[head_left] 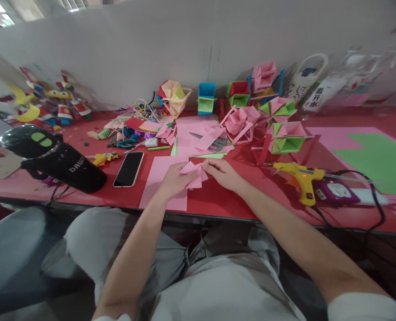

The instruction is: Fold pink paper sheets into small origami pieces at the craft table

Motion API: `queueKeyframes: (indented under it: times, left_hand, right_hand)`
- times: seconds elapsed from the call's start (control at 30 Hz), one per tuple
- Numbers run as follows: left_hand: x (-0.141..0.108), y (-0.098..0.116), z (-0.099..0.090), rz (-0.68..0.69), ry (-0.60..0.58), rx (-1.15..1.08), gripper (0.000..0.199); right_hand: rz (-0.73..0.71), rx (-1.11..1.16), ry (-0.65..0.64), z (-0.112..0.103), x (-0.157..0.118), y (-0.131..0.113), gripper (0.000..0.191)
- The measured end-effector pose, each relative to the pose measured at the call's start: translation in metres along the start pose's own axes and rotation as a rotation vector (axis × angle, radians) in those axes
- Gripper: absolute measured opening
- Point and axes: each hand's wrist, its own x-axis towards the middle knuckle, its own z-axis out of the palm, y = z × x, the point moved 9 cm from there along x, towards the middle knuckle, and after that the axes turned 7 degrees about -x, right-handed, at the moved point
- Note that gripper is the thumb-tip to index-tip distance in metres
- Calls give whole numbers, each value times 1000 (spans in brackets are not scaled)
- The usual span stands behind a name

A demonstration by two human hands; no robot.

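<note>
Between my hands is a small piece of folded pink paper, with several creased flaps showing. My left hand grips it from the left, thumb lying across the front. At its right edge, the fingertips of my right hand pinch a flap. Beneath my left hand a flat pink sheet lies on the red table. Just beyond the hands is a stack of pink and green paper, with grey scissors partly covered by a loose pink piece.
A yellow glue gun with its cable lies to the right. Folded paper wheels on stands line the back. On the left are a phone, a black tumbler and blue-handled scissors. Green sheets lie far right.
</note>
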Motion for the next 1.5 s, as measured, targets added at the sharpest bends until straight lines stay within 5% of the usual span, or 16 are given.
queueKeyframes:
  times: [1.5]
  left_hand:
    - [3,1,-1,36,20,156,37]
  right_hand:
    - [22,38,26,0,1,4,29]
